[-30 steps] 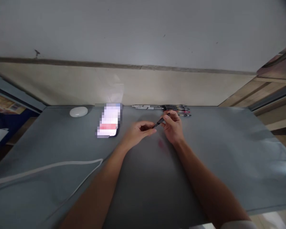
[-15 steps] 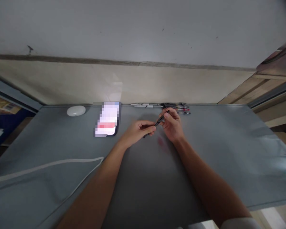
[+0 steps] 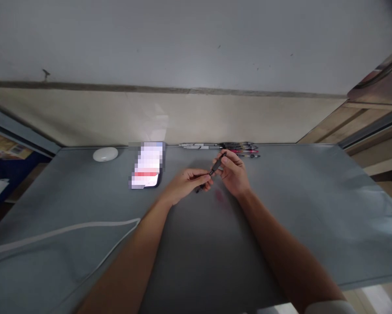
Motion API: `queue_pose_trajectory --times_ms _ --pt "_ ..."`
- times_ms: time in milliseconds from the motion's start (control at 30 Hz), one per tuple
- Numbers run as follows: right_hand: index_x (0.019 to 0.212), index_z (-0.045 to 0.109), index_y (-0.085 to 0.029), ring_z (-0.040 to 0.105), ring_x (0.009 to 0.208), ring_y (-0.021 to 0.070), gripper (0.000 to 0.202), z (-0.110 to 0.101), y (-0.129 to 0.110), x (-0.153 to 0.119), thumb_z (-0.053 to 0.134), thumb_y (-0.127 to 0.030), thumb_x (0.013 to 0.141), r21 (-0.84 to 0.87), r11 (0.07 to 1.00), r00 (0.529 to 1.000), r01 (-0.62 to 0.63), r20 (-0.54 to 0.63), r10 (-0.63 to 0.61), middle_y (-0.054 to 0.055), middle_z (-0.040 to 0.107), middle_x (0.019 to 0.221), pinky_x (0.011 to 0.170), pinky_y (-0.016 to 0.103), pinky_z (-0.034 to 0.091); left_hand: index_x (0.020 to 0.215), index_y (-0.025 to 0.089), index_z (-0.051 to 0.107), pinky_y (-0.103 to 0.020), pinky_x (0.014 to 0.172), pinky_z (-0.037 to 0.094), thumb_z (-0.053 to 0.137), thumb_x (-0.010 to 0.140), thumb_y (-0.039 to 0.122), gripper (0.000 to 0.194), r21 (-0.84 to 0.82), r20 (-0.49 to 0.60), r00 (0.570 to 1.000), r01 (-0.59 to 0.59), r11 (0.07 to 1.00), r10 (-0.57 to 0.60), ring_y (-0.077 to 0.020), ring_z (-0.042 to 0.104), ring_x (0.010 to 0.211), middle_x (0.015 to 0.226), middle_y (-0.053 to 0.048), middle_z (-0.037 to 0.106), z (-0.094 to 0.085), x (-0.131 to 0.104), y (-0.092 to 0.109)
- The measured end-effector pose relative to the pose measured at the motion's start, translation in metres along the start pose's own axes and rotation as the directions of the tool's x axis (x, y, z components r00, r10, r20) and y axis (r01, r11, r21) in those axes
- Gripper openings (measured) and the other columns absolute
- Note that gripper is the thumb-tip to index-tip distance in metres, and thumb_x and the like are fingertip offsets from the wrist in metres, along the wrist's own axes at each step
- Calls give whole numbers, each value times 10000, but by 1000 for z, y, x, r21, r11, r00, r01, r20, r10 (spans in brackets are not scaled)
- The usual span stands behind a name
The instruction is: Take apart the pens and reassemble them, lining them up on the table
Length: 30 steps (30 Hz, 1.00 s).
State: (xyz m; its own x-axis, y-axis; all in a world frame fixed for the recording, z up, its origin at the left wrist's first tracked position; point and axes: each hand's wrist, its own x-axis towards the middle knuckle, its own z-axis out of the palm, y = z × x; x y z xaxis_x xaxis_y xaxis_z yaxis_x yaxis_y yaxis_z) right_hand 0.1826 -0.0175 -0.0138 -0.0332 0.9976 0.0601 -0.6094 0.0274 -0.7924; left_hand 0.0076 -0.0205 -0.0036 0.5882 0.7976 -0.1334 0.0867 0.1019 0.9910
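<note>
A dark pen (image 3: pixel 216 165) slants between my two hands above the grey table (image 3: pixel 196 244). My left hand (image 3: pixel 189 183) pinches its lower part between thumb and fingers, and the dark tip sticks out below. Around the pen's upper part the fingers of my right hand (image 3: pixel 232 171) are closed. Just beyond my right hand lie several pens (image 3: pixel 240 146), side by side near the wall, one of them red. White pens (image 3: pixel 196 146) lie to their left along the same edge.
A phone (image 3: pixel 148 168) with a lit, blurred screen lies left of my hands. Farther left is a white rounded case (image 3: pixel 105 154). A white cable (image 3: pixel 84 225) crosses the table's left front. The wall (image 3: pixel 196 113) rises behind the table.
The pen in my hands has turned slightly steeper. My right hand has shifted a little to the left, and the view has moved slightly.
</note>
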Motion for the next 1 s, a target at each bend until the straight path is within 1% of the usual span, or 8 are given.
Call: queue_pose_trajectory --times_ms 133,200,400,500,633,700,900,1000 --pt "785 655 -263 622 714 87 171 0 1 1 772 -226 665 10 998 997 57 -56 -57 -55 631 804 615 214 556 1025 177 700 -307 755 467 659 808 408 320 18 -111 994 -12 1000 14 -152 604 759 852 -50 680 1 1 -1" --pt "763 646 -265 602 691 75 173 0 2 2 778 -222 660 1 997 994 76 -82 -75 -60 622 802 622 207 553 1022 187 707 -308 756 466 685 780 406 327 62 -152 988 -19 998 29 -150 597 750 818 -36 674 2 2 0" --pt "741 650 -256 586 684 85 201 1 2 2 799 -217 612 -29 998 987 62 -147 -66 -58 627 814 590 217 557 912 180 714 -270 666 450 684 772 378 245 160 -174 983 -36 987 64 -129 558 673 762 -18 645 5 2 1" --pt "741 666 -251 607 703 90 184 1 1 0 794 -213 614 4 999 991 38 -126 -37 -56 632 821 594 229 569 898 172 715 -254 642 431 647 807 391 247 162 -144 987 -46 986 70 -121 543 657 720 -11 622 6 1 1" --pt "814 676 -259 643 732 123 173 0 -1 -2 757 -242 662 28 1000 1000 -5 -14 5 -43 636 829 507 239 551 876 157 708 -250 641 435 581 862 391 266 84 -20 999 -33 996 35 -117 556 661 743 -27 637 5 -2 4" --pt "832 671 -259 649 731 127 174 -1 -1 -1 746 -252 676 24 1000 1000 -2 0 2 -39 638 834 499 244 548 853 155 703 -251 657 440 571 873 394 274 78 6 1000 -24 997 23 -117 569 675 762 -33 648 4 -2 4" --pt "755 630 -264 597 688 81 196 -1 0 2 782 -230 634 10 998 985 60 -165 -58 -62 627 813 591 204 547 970 184 698 -270 714 458 678 791 418 295 108 -159 986 -39 993 56 -124 578 711 789 -18 658 5 3 -2" --pt "733 620 -260 570 665 82 209 -1 0 3 792 -232 619 4 997 977 77 -197 -75 -63 611 796 590 211 550 960 191 696 -262 691 456 718 751 413 306 128 -198 977 -55 990 80 -118 567 693 795 -11 657 6 5 -7"
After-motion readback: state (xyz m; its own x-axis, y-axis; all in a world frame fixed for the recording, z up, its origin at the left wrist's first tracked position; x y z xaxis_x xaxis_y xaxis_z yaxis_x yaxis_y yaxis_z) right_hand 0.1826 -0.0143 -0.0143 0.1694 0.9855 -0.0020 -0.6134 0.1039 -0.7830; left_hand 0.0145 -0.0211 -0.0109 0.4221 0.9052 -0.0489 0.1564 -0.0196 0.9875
